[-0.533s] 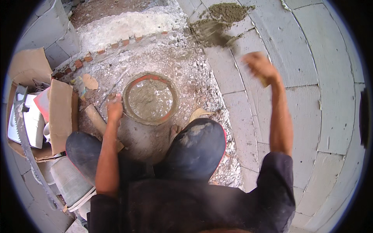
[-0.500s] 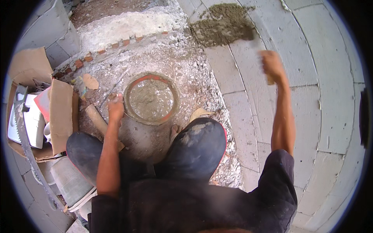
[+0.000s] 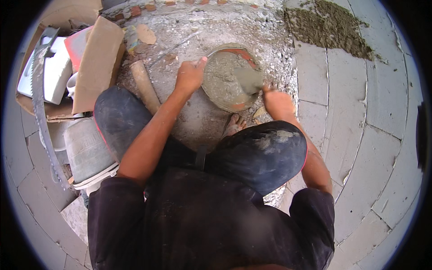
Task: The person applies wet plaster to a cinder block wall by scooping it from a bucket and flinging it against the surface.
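Note:
A round reddish bucket (image 3: 235, 108) of wet grey mortar (image 3: 221, 78) is on the rough ground in front of my knees. My left hand (image 3: 190, 75) is closed at its left rim, where a thin wire handle (image 3: 215, 52) runs from my fingers. My right hand (image 3: 278, 103), at the right rim, grips a trowel (image 3: 248, 81); its mortar-coated blade lies over the mortar inside. My fingers hide the trowel's handle. Beyond, at the upper right, a patch of fresh mortar (image 3: 330, 29) sticks to the grey blocks (image 3: 344, 78).
At the left stands an open cardboard box (image 3: 96, 67) holding white items, with a long toothed saw (image 3: 39, 85) across its side. A grey container (image 3: 87, 148) lies below it. A cardboard tube (image 3: 145, 85) rests beside my left knee. My bare foot (image 3: 235, 124) is close to the bucket.
My right hand has come back from the mortar patch to the bucket, bringing the trowel over the mortar. The patch spreads further right along the blocks. The view has shifted; my left hand stays at the rim.

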`<state>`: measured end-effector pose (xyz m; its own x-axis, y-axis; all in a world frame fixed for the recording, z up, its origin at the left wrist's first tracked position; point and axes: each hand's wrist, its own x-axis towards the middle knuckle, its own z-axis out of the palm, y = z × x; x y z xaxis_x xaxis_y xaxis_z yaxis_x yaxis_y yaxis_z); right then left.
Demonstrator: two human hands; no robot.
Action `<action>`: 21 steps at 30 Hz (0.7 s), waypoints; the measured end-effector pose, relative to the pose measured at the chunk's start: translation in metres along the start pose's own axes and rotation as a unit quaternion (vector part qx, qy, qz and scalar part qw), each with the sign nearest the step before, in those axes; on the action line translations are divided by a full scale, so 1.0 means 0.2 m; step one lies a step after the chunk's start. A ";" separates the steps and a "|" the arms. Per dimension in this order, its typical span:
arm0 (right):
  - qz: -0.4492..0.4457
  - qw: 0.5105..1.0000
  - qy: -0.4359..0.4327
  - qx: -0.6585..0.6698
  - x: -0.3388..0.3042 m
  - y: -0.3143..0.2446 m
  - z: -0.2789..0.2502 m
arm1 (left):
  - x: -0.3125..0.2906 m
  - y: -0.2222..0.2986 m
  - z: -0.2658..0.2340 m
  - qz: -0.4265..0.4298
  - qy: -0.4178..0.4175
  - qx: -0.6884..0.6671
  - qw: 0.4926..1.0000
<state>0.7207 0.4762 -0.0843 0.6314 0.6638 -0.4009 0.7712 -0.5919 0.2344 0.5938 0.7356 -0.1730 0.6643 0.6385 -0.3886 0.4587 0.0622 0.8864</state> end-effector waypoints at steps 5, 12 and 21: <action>-0.032 0.958 -0.051 0.280 -0.07 -0.05 0.01 | -0.01 -0.03 -0.04 -0.030 -0.007 0.012 0.999; 0.061 0.959 0.012 0.278 -0.15 -0.01 -0.01 | 0.06 -0.05 -0.09 -0.046 0.003 -0.026 0.999; -0.012 0.950 0.258 0.177 0.05 -0.08 -0.76 | 0.10 -0.15 -0.13 -0.037 0.011 -0.030 0.999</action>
<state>0.7271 0.5610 0.0428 0.6403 0.7605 0.1074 0.7678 -0.6297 -0.1182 0.5784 0.7656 -0.2005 0.6166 0.6472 -0.4483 0.4691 0.1553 0.8694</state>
